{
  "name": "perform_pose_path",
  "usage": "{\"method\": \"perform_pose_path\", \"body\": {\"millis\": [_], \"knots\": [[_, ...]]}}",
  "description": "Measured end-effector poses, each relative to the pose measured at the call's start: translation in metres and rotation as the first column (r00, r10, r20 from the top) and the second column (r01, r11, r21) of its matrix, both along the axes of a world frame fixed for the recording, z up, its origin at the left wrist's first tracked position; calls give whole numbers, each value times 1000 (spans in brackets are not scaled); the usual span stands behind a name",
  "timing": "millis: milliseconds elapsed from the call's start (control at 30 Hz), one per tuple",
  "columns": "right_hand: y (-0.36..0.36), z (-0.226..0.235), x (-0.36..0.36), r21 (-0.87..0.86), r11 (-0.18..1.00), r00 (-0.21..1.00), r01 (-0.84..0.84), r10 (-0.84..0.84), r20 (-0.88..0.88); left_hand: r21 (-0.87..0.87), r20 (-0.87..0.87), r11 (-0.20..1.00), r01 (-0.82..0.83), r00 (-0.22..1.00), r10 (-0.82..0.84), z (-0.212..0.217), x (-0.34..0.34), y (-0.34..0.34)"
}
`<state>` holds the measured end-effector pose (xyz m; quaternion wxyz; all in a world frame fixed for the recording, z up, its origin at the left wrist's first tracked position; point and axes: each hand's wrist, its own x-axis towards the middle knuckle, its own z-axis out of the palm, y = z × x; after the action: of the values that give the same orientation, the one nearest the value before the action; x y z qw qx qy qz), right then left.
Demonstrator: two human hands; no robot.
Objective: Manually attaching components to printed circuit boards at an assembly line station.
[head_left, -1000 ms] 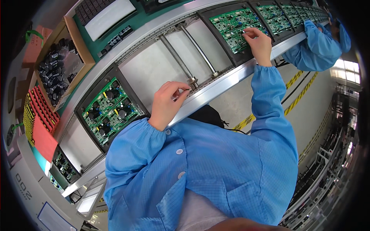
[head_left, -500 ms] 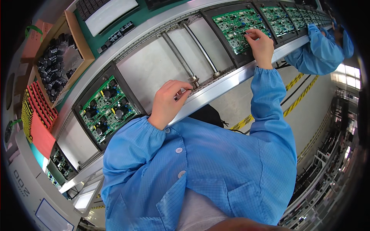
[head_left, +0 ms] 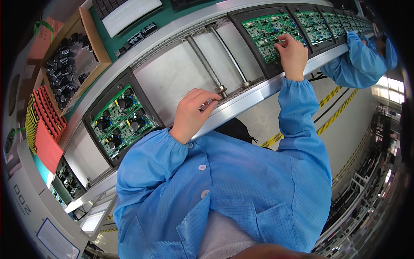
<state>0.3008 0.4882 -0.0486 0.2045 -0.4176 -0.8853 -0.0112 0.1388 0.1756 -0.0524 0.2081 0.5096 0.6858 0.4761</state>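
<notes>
My right hand (head_left: 294, 57) is over a green circuit board (head_left: 264, 26) in a black frame, thumb and forefinger pinched close to its surface. Whatever lies between those fingertips is too small to make out. Beside the rail's near edge, my left hand (head_left: 192, 113) is curled closed, thumb against the fingers. Something small, dark and shiny shows inside its grip, mostly hidden. To the left of that hand sits another framed circuit board (head_left: 123, 123), carrying several round black capacitors.
Two metal rods (head_left: 206, 64) cross the conveyor between the boards. A cardboard box (head_left: 98, 52) of black capacitors stands at the left, near red-and-yellow strips of parts (head_left: 48, 113). More framed boards (head_left: 314, 26) run to the far right, where a co-worker's blue sleeve (head_left: 360, 64) reaches in.
The whole view has shifted slightly. My right hand stays at the same board with its fingertips a little lower, and my left hand remains closed beside the rail.
</notes>
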Motion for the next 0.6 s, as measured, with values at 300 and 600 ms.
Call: {"method": "perform_pose_path", "body": {"millis": [300, 600], "knots": [[-139, 39, -24, -631, 445, 770, -635, 311, -557, 15, 175, 966, -260, 951, 253, 4, 3, -2], [-165, 15, -32, -732, 276, 780, -622, 145, -609, 43, 132, 968, -249, 961, 241, 3, 1, -6]]}}
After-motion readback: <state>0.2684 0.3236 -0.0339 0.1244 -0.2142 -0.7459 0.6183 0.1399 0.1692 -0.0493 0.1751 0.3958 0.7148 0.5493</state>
